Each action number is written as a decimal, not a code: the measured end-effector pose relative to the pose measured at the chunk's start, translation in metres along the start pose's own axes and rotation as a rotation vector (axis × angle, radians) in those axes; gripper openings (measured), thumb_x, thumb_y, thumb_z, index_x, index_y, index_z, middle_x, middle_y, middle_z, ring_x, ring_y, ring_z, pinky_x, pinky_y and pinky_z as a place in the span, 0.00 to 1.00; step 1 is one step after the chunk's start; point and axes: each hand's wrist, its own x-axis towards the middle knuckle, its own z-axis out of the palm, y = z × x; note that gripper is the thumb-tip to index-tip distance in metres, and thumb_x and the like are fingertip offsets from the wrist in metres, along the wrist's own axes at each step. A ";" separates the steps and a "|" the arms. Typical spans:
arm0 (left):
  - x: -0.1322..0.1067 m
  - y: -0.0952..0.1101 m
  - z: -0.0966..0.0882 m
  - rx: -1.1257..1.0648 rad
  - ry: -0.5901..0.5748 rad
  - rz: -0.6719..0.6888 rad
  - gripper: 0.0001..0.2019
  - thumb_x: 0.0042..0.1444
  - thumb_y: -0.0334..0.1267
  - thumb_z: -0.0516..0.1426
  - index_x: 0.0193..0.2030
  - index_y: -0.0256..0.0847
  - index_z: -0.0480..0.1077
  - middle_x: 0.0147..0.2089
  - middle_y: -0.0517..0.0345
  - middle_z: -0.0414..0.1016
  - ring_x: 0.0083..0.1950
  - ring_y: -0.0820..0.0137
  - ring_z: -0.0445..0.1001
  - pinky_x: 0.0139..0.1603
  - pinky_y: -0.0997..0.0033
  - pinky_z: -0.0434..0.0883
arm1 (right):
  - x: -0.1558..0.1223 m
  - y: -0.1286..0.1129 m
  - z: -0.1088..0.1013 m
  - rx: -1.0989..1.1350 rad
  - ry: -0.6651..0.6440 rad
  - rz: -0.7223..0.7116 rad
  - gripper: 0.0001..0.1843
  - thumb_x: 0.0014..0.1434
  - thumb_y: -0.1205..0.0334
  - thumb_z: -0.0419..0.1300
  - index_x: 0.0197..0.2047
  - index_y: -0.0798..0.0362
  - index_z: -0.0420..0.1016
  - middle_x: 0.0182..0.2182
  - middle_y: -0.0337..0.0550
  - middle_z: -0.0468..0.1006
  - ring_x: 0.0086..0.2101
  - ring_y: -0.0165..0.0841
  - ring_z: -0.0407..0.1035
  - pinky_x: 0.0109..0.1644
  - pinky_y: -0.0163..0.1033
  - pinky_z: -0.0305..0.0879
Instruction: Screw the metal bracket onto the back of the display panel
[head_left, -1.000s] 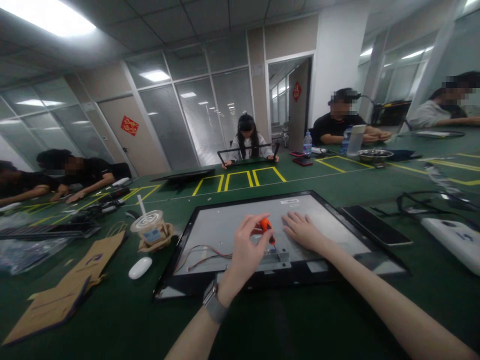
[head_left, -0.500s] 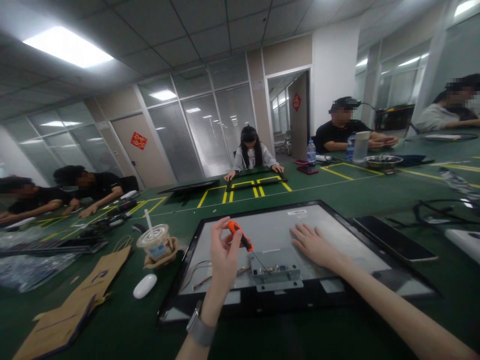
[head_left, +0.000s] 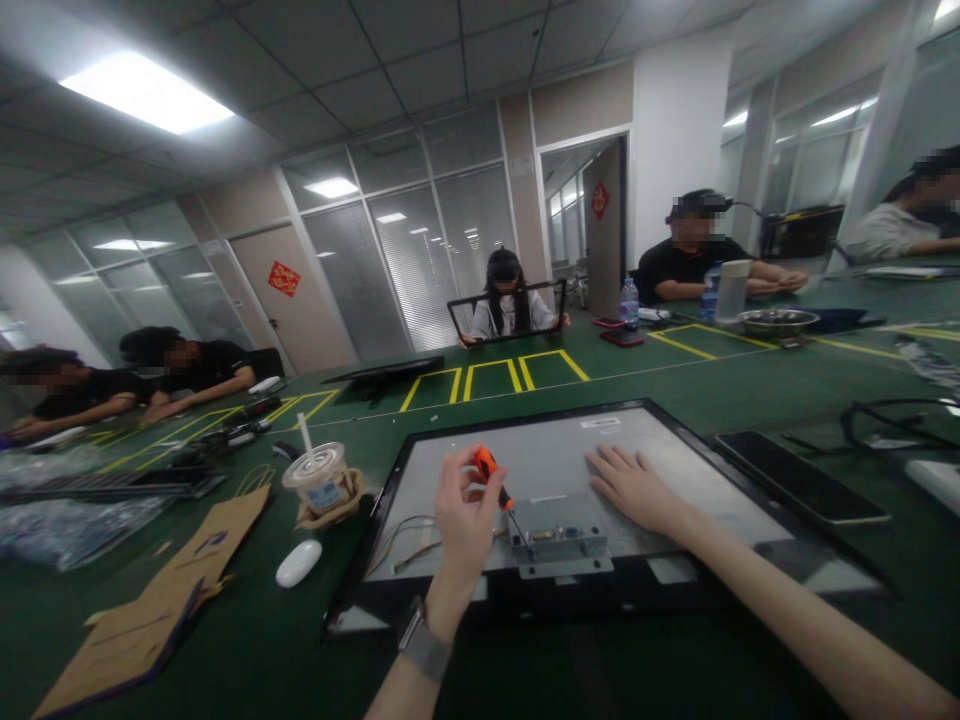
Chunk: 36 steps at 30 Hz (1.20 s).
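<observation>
A monitor panel [head_left: 675, 440] lies back-up on the green table in front of me, grey metal inside a black frame. My left hand [head_left: 463, 518] is closed round a small orange-handled screwdriver [head_left: 495, 485], whose tip touches the left end of a metal connector bracket [head_left: 561, 548] near the panel's front edge. My right hand [head_left: 634, 487] lies flat and open on the grey back, just right of the bracket. Thin coloured wires [head_left: 409, 545] run across the panel at the left.
A lidded drink cup with straw [head_left: 321, 480], a white mouse [head_left: 298, 563] and a brown paper bag [head_left: 150, 600] lie at my left. A dark phone [head_left: 799, 478] and black cable [head_left: 892, 425] sit right. Several other people sit round the table; one opposite holds up a black frame [head_left: 506, 310].
My left hand has brought the screwdriver back down from a raised tilt, tip at the bracket's left end. The person opposite has lifted the black frame off the table.
</observation>
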 end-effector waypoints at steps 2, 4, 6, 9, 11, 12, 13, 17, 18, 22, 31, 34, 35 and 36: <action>-0.001 0.000 0.001 0.019 -0.008 0.020 0.15 0.56 0.44 0.62 0.49 0.41 0.71 0.40 0.58 0.67 0.31 0.74 0.76 0.22 0.77 0.77 | 0.000 0.001 0.002 -0.004 0.007 -0.003 0.30 0.68 0.51 0.41 0.67 0.51 0.65 0.66 0.56 0.63 0.64 0.52 0.55 0.63 0.65 0.52; -0.002 -0.001 0.002 0.040 -0.005 0.037 0.15 0.57 0.44 0.62 0.49 0.41 0.71 0.40 0.58 0.67 0.32 0.74 0.75 0.23 0.77 0.77 | 0.000 0.002 0.002 -0.004 0.003 -0.005 0.30 0.68 0.51 0.40 0.67 0.51 0.64 0.66 0.57 0.63 0.64 0.52 0.55 0.63 0.65 0.52; -0.002 -0.002 0.002 0.062 -0.001 0.050 0.15 0.57 0.44 0.62 0.49 0.41 0.71 0.40 0.57 0.68 0.32 0.74 0.76 0.24 0.77 0.77 | 0.000 0.002 0.002 0.000 -0.005 -0.005 0.31 0.68 0.51 0.39 0.67 0.52 0.64 0.66 0.57 0.62 0.65 0.52 0.55 0.63 0.65 0.52; -0.003 -0.004 0.003 0.083 -0.013 0.061 0.15 0.58 0.43 0.62 0.50 0.42 0.71 0.41 0.56 0.69 0.34 0.73 0.76 0.25 0.77 0.77 | 0.000 0.001 0.000 0.007 -0.015 0.004 0.31 0.68 0.51 0.39 0.68 0.51 0.63 0.67 0.57 0.62 0.65 0.52 0.54 0.64 0.65 0.51; -0.003 -0.004 0.003 0.092 -0.025 0.072 0.15 0.58 0.43 0.61 0.50 0.42 0.71 0.41 0.56 0.69 0.34 0.73 0.76 0.26 0.78 0.77 | -0.001 0.001 -0.001 0.004 -0.025 0.007 0.31 0.68 0.51 0.39 0.68 0.52 0.63 0.67 0.57 0.61 0.65 0.52 0.53 0.64 0.64 0.51; -0.003 -0.004 0.003 0.098 -0.027 0.083 0.15 0.58 0.43 0.61 0.50 0.42 0.71 0.41 0.56 0.69 0.34 0.73 0.76 0.26 0.78 0.77 | -0.001 0.001 -0.002 -0.003 -0.032 0.008 0.31 0.68 0.51 0.39 0.68 0.53 0.62 0.67 0.58 0.61 0.65 0.52 0.53 0.64 0.63 0.51; -0.004 -0.004 0.004 0.103 -0.029 0.096 0.15 0.58 0.43 0.61 0.50 0.42 0.71 0.41 0.56 0.68 0.34 0.73 0.75 0.26 0.78 0.77 | 0.000 0.000 -0.002 -0.012 -0.040 0.008 0.31 0.69 0.51 0.39 0.68 0.53 0.62 0.67 0.58 0.61 0.65 0.52 0.53 0.64 0.63 0.51; -0.006 -0.004 0.006 0.073 -0.113 0.098 0.14 0.61 0.43 0.58 0.52 0.42 0.68 0.42 0.56 0.69 0.36 0.73 0.76 0.28 0.78 0.77 | 0.000 0.001 -0.002 -0.044 -0.053 0.005 0.31 0.69 0.51 0.38 0.69 0.52 0.61 0.67 0.56 0.61 0.65 0.52 0.54 0.64 0.63 0.52; -0.008 -0.004 0.007 0.040 -0.162 0.070 0.14 0.63 0.42 0.56 0.54 0.43 0.67 0.43 0.55 0.69 0.36 0.73 0.77 0.29 0.77 0.77 | 0.000 0.001 -0.002 -0.043 -0.051 0.001 0.31 0.69 0.51 0.38 0.69 0.52 0.61 0.67 0.56 0.61 0.65 0.52 0.54 0.64 0.63 0.52; -0.012 -0.001 0.011 -0.140 -0.301 -0.008 0.13 0.67 0.40 0.50 0.56 0.44 0.63 0.47 0.52 0.72 0.39 0.71 0.79 0.36 0.71 0.78 | -0.001 0.002 -0.003 -0.015 -0.033 -0.014 0.31 0.68 0.51 0.39 0.68 0.52 0.62 0.66 0.57 0.62 0.65 0.52 0.54 0.63 0.64 0.52; -0.017 0.023 0.011 0.078 -0.009 0.366 0.04 0.62 0.31 0.57 0.41 0.40 0.73 0.38 0.55 0.70 0.41 0.70 0.72 0.42 0.71 0.72 | 0.000 0.000 -0.004 -0.056 -0.048 -0.008 0.31 0.68 0.54 0.39 0.68 0.54 0.62 0.66 0.58 0.62 0.64 0.52 0.55 0.63 0.65 0.53; -0.020 0.026 0.010 0.095 -0.096 0.397 0.10 0.65 0.30 0.50 0.46 0.40 0.73 0.41 0.52 0.72 0.43 0.69 0.73 0.44 0.69 0.72 | -0.001 -0.001 -0.007 -0.062 -0.055 -0.006 0.31 0.68 0.53 0.39 0.68 0.54 0.62 0.67 0.57 0.61 0.65 0.52 0.54 0.63 0.65 0.52; -0.021 0.027 0.010 0.085 -0.121 0.397 0.12 0.66 0.30 0.49 0.47 0.40 0.72 0.42 0.52 0.73 0.44 0.68 0.74 0.45 0.69 0.73 | -0.001 -0.002 -0.008 -0.065 -0.064 -0.003 0.31 0.68 0.53 0.39 0.69 0.54 0.61 0.67 0.57 0.61 0.65 0.52 0.54 0.64 0.64 0.52; -0.021 0.026 0.010 0.074 -0.135 0.395 0.12 0.66 0.30 0.48 0.47 0.40 0.73 0.42 0.51 0.73 0.44 0.68 0.74 0.45 0.68 0.73 | -0.001 -0.002 -0.010 -0.067 -0.076 0.002 0.31 0.68 0.53 0.39 0.69 0.54 0.61 0.67 0.57 0.60 0.65 0.52 0.53 0.64 0.64 0.52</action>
